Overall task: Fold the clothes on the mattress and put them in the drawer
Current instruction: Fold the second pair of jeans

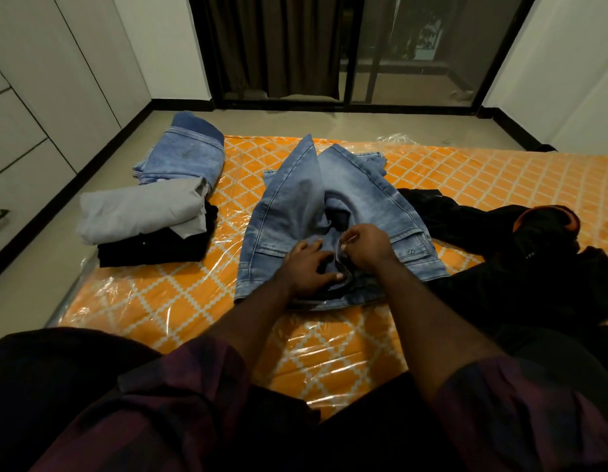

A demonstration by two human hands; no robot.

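I am looking into a bedroom in a home. A mattress (466,185) with an orange lattice cover under clear plastic lies directly on the floor (91,172). White wardrobe doors (57,80) and drawers (16,158) line the left wall. On the far side are a dark curtain (272,46) and a sliding glass door (415,63). Folded clothes (142,212) are stacked on the mattress's left.

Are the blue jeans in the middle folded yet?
Not yet. The jeans lie spread on the mattress, legs splayed apart; the left hand presses the waist and the right hand pinches it.
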